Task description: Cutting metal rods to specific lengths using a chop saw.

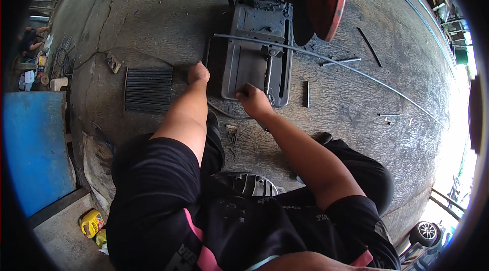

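Note:
A cut-off saw with a red guard [336, 3] stands on the floor in front of me, on a grey metal base [239, 62]. A long thin metal rod [356, 68] lies across the base at its vise [271, 53] and runs far out to the right. My left hand [198, 72] is closed beside the base's left side, with a short dark metal bar [208, 50] sticking up from the fist. Over the base's near edge, my right hand [254, 101] is closed beside the vise screw. A dark end shows at its fingers, but what it grips is mostly hidden.
A neat row of dark cut bars [148, 89] lies at the left. Loose bar pieces [369, 46] are scattered to the right. A cable [86, 62] crosses the floor. At far left are a blue panel [38, 143] and a yellow container [91, 222]. Another person [31, 41] sits in the distance.

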`<state>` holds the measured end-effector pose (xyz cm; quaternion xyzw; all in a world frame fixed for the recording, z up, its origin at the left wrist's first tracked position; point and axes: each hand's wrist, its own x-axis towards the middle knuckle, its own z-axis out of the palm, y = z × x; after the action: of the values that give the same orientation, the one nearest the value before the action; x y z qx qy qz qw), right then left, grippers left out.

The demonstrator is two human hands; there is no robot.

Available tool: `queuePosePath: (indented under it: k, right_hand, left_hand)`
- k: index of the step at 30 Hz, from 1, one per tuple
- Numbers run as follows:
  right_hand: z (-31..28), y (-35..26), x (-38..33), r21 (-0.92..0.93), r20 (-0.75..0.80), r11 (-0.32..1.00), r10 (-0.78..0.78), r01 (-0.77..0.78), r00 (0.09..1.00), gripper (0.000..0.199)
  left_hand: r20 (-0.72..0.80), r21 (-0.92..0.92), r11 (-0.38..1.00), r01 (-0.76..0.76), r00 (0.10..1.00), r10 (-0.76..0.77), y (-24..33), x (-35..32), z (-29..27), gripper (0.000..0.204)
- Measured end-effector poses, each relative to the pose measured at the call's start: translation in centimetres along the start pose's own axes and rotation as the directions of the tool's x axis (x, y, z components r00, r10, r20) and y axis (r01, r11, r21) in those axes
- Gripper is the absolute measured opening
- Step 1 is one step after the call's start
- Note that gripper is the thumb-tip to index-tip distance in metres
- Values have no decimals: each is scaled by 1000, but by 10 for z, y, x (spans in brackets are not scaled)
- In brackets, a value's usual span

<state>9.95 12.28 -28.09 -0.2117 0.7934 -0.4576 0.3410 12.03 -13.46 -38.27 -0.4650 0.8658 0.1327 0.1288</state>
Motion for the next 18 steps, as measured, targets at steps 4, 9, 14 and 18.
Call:
queuePosePath:
  k: [4, 9, 14, 18]
  right_hand:
    - [0, 16, -29, -353, -50, 924, -176, 147, 983, 23]
    - [-9, 46, -81, -795, 230, 463, -367, 392, 901, 22]
    - [-33, 68, -102, -881, 203, 340, -356, 329, 912, 39]
    - [-23, 73, -116, -865, 123, 393, -439, 313, 890, 52]
  left_hand:
    - [-43, -98, 991, 88, 995, -92, 15, -24, -16, 29]
    - [-144, -341, 920, 192, 957, -253, 42, -68, -33, 41]
    - [9, -603, 620, 503, 781, -625, 75, -118, -10, 53]
    - [395, -652, 396, 647, 735, -551, 76, -169, 33, 51]
